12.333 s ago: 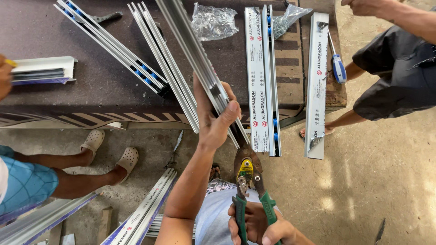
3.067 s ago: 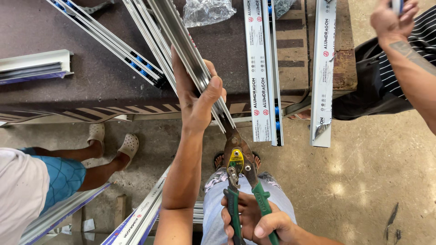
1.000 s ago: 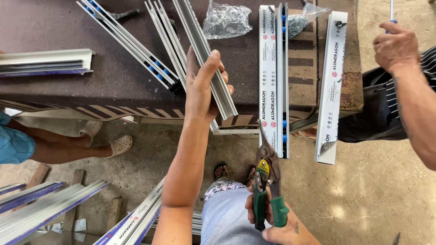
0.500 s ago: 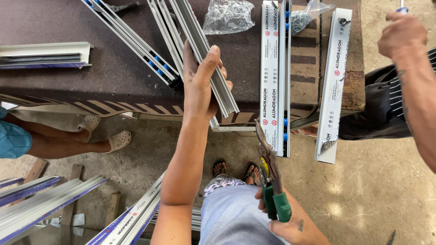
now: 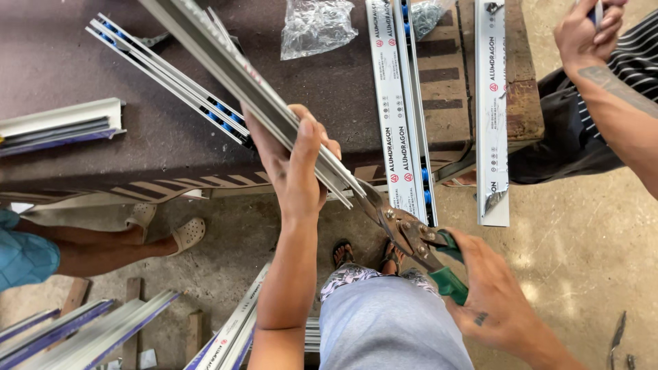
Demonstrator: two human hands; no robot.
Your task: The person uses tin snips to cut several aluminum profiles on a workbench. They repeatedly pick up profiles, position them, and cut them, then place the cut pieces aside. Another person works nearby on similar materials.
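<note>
Two hands are at work below me. My left hand (image 5: 296,168) is wrapped around a long aluminium profile (image 5: 240,82), fingers curled over its top edge and thumb underneath, gripping it near its lower end. That profile runs from about 11 o'clock down toward 4 o'clock, lying partly across the dark table (image 5: 82,157) and overhanging its front edge.

My right hand (image 5: 493,294), at roughly 5 o'clock, is closed around the green handles of the snips (image 5: 411,236). The blades of the snips point up toward 10 o'clock and meet the free end of the profile just past my left fingertips; I cannot tell whether the blades are biting the metal or only touching it.

At 12 o'clock a clear bag of screws (image 5: 317,26) sits on the table. To its right, two white channels (image 5: 401,103) lie side by side, and a third strip (image 5: 492,116) lies further toward 2 o'clock. More rails (image 5: 171,85) lie beside the profile at 10 o'clock, and a short white offcut (image 5: 58,125) sits at 9 o'clock.

At 1 o'clock a co-worker's hand (image 5: 582,34) is closed around something I cannot make out. A sandalled foot (image 5: 186,233) of another person shows at 8 o'clock on the concrete floor (image 5: 582,226).
</note>
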